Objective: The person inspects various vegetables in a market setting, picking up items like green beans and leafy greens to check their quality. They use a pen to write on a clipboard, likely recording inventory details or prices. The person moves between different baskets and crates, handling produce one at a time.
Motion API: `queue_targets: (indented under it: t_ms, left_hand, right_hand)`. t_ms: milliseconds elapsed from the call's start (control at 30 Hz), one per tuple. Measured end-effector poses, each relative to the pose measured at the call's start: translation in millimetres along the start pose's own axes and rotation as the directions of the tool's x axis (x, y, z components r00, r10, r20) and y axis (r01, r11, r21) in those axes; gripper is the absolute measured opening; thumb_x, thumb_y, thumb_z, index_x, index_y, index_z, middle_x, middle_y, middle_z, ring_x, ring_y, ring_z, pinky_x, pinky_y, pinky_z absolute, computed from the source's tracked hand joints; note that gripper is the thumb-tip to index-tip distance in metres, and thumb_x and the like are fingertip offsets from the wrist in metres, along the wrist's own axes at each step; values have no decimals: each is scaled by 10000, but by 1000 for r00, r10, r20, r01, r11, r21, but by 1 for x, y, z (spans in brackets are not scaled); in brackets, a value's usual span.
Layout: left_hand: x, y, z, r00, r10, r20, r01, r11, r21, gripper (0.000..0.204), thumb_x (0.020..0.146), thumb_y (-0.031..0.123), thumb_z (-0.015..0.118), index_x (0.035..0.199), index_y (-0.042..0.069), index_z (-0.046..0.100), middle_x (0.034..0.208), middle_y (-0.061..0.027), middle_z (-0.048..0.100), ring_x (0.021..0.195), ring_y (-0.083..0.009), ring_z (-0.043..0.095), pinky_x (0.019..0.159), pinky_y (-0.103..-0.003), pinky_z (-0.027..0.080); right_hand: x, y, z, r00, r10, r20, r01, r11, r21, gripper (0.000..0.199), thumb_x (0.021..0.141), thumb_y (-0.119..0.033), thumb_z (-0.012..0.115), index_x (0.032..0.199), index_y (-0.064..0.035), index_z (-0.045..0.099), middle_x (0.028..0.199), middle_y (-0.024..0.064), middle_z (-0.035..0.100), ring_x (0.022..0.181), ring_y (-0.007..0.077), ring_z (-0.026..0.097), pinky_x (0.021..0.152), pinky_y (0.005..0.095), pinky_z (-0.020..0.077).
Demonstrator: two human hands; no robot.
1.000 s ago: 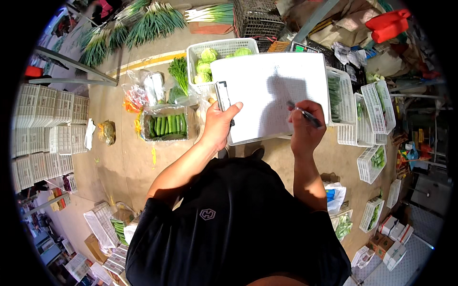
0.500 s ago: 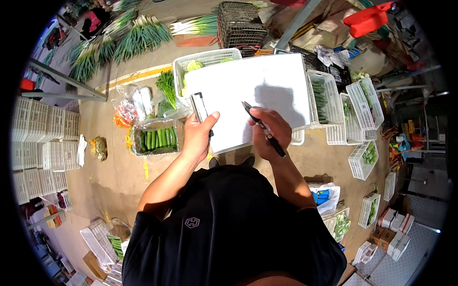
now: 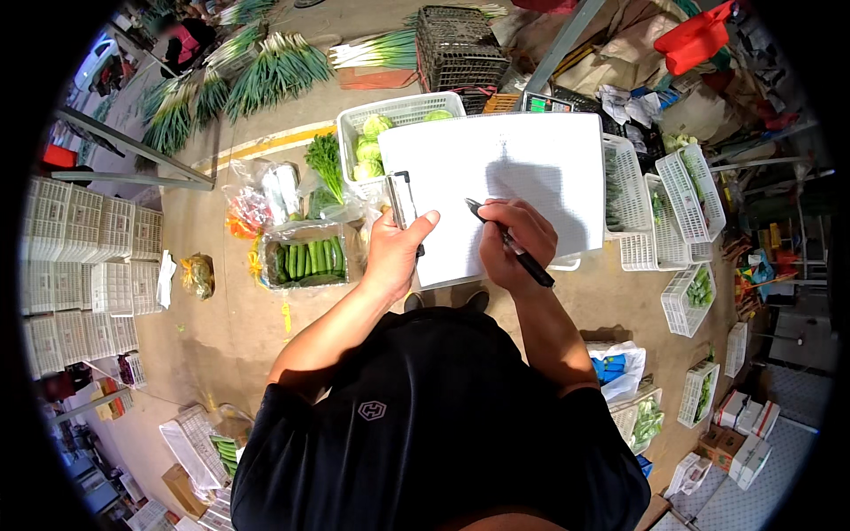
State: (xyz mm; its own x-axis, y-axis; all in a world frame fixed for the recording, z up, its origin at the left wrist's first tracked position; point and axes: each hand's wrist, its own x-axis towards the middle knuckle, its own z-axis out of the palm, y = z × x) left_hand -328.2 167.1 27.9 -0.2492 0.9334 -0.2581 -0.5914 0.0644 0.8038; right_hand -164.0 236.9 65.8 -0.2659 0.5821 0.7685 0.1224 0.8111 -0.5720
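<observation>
Gripping clipboard (image 3: 496, 190), left hand (image 3: 394, 252); right hand (image 3: 516, 243) grips pen (image 3: 512, 243); cucumbers fill box (image 3: 305, 261).

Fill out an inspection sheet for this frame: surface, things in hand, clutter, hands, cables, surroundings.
Surface: bare concrete floor, a yellow line painted across it.
Things in hand: white paper on a clipboard, held up in the air; black pen.
Clutter: box of cucumbers, white basket of pale green vegetables, bagged produce, more white baskets to the right.
Hands: left hand grips the clipboard's left edge by the clip; right hand holds the pen, tip on the paper.
Cables: nothing seen.
Surroundings: spring onion bundles, dark wire crate, stacked white crates on the left.
</observation>
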Motion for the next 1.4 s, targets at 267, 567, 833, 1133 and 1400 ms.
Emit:
queue_targets:
  t_ms: [267, 567, 833, 1133, 1400]
  left_hand:
    - [-7, 4, 1, 999, 38, 34, -39, 999, 12, 276, 906, 94, 694, 1152, 1, 611, 1040, -64, 684, 898, -123, 644, 810, -295, 536]
    - [-9, 6, 1, 998, 53, 36, -54, 998, 20, 267, 912, 86, 687, 1155, 3, 617, 1038, -64, 683, 908, -128, 643, 811, -298, 536]
    - [-11, 6, 0, 997, 60, 42, -61, 998, 21, 264, 915, 78, 682, 1158, 2, 613, 1043, -68, 684, 914, -130, 644, 820, -305, 538]
    - [4, -6, -8, 1000, 9, 5, -9, 1000, 1, 257, 922, 86, 684, 1154, 1, 611, 1061, -70, 682, 923, -141, 644, 832, -303, 525]
    - [35, -50, -41, 927, 59, -370, 10, 983, 181, 146, 919, 84, 675, 1033, 10, 624, 868, -30, 662, 739, -102, 609, 646, -269, 485]
  right_hand:
    - [-2, -1, 5, 1000, -23, -2, 23, 999, -37, 202, 700, 51, 643, 892, -7, 667, 720, 99, 648, 599, 210, 637, 531, 285, 491]
    - [-3, -3, 7, 999, -25, -19, 25, 999, -38, 191, 695, 51, 648, 876, -7, 674, 704, 91, 645, 596, 201, 636, 530, 278, 491]
    - [-6, -5, 7, 1000, -7, 8, 8, 998, -70, 207, 731, 86, 602, 910, 9, 672, 717, 117, 652, 591, 200, 618, 528, 274, 468]
    - [-16, 4, -11, 968, 241, -62, -222, 948, 228, 137, 839, 69, 565, 917, 20, 667, 710, 50, 609, 584, 117, 547, 544, 246, 436]
    - [-58, 100, -55, 700, 714, -18, -641, 639, 425, 131, 961, -80, 574, 948, -2, 678, 714, 14, 582, 605, 46, 500, 573, 211, 389]
